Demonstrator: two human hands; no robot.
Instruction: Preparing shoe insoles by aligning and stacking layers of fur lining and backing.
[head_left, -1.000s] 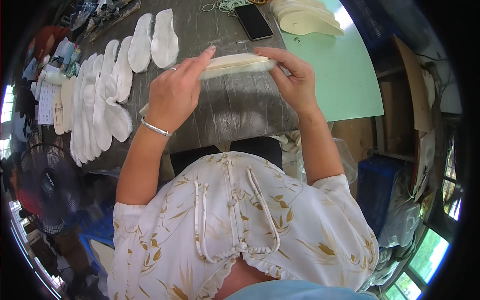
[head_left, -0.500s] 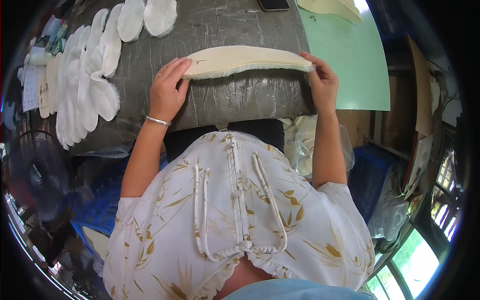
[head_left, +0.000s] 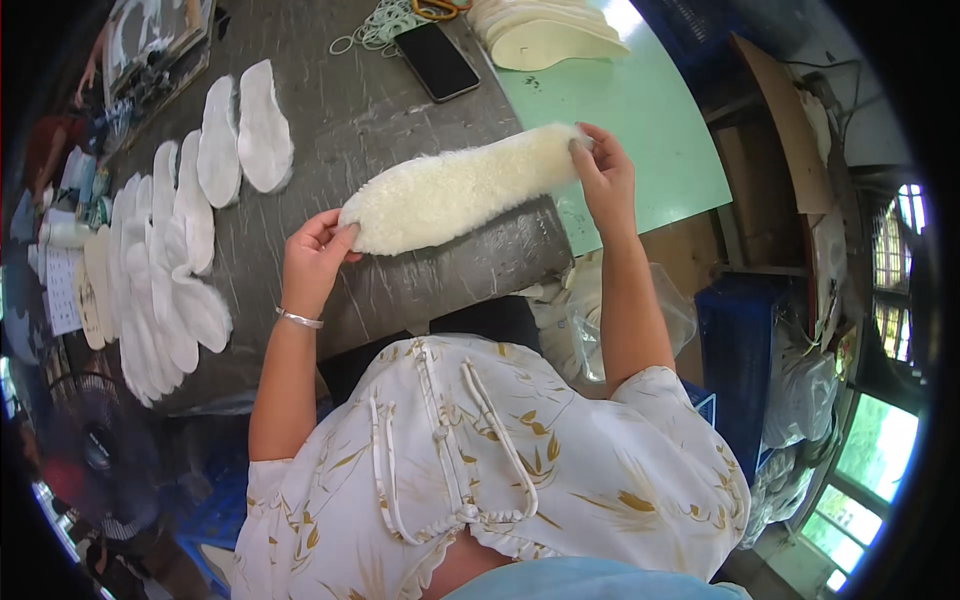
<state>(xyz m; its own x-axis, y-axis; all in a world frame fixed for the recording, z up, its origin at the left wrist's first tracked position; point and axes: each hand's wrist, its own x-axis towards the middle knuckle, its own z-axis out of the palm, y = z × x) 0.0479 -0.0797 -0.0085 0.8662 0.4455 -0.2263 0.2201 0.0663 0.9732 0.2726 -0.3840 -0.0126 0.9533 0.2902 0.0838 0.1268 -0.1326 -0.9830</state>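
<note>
A black phone (head_left: 437, 62) lies on the dark counter (head_left: 345, 120), and on the person's side of it a fluffy cream-white insole (head_left: 460, 195) is stretched out, pile facing up, slanting across from lower left to upper right. The left hand (head_left: 314, 262), nearer the person than the phone and to its left, has its grip pinched on one end between thumb and fingers; the right hand (head_left: 608, 182), to the phone's right, pinches the other end the same way, over a green sheet (head_left: 650, 150). Left of the phone lie a pair of white insoles (head_left: 265, 125) and, farther left, a crowded row of white insoles (head_left: 150, 290). A pile of cream insoles (head_left: 550, 45) sits right of the phone; tangled string (head_left: 377, 28) lies just beside its far end.
</note>
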